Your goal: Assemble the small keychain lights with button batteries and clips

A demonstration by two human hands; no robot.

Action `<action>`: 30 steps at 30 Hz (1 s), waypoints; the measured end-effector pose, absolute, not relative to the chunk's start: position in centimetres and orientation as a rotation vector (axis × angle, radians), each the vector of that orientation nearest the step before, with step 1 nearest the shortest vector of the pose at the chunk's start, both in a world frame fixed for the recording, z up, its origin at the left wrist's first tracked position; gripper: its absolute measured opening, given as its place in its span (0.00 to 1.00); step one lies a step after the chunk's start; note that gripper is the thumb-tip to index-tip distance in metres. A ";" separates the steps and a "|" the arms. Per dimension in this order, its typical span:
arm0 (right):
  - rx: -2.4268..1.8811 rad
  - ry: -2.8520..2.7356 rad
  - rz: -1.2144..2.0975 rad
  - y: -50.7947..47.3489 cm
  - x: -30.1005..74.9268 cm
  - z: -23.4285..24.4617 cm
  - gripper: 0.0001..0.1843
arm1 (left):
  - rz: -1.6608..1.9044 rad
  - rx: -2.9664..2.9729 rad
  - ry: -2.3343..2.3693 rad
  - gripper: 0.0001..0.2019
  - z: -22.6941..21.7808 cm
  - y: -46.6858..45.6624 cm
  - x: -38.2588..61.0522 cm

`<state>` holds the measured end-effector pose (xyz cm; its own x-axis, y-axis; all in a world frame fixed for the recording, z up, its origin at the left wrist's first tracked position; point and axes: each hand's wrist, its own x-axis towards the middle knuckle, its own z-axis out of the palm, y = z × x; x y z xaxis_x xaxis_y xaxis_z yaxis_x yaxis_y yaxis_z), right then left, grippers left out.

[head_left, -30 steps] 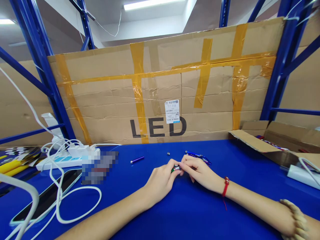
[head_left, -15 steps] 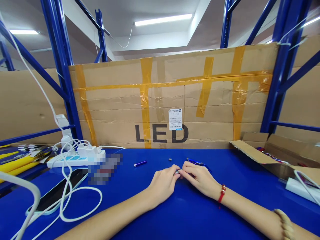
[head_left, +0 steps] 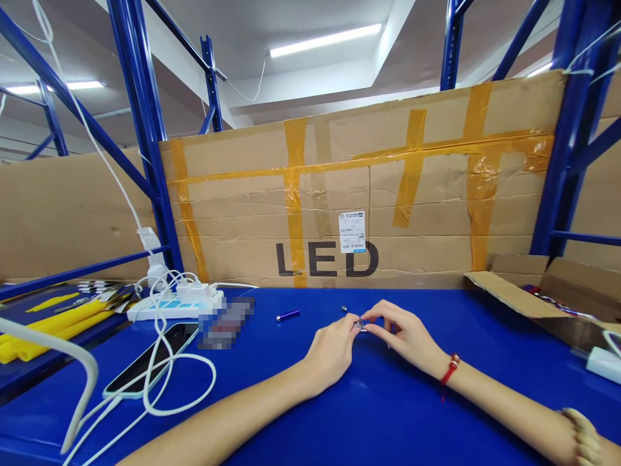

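Observation:
My left hand is closed, its thumb and forefinger pinching a small silvery metal part above the blue tabletop. From the other side, my right hand meets it, with thumb and forefinger tips closed on the same part. The fingertips cover much of it, so its exact kind does not show. Beyond my left hand lies a short blue metal tube with a silvery end. Just past the fingertips a tiny metal piece sits on the table.
At the left are a white power strip, a phone and looping white cables. A large cardboard panel stands along the back. An open cardboard box is at the right, beside a white block.
The camera has turned slightly left. My right hand's fingers have lifted and arched around the metal part, exposing more of it. The blue pen-like item behind that hand is now out of sight.

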<state>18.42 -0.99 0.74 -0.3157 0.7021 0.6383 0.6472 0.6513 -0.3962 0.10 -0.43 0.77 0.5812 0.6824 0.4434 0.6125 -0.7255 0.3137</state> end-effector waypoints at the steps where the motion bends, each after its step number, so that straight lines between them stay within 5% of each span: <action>1: -1.028 -2.020 0.121 -0.9 18.5 0.7 0.15 | 0.835 2.680 1.090 0.10 0.8 -0.4 0.1; 30: -1.053 -1.769 0.860 -0.3 18.7 0.9 0.19 | 0.723 2.640 0.968 0.06 0.7 -0.3 0.2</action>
<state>18.75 -0.29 0.87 -0.2539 0.9083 0.3324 0.2996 0.4006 -0.8659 0.16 -0.31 0.71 0.6586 0.6566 0.3676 0.5388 -0.7525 0.3786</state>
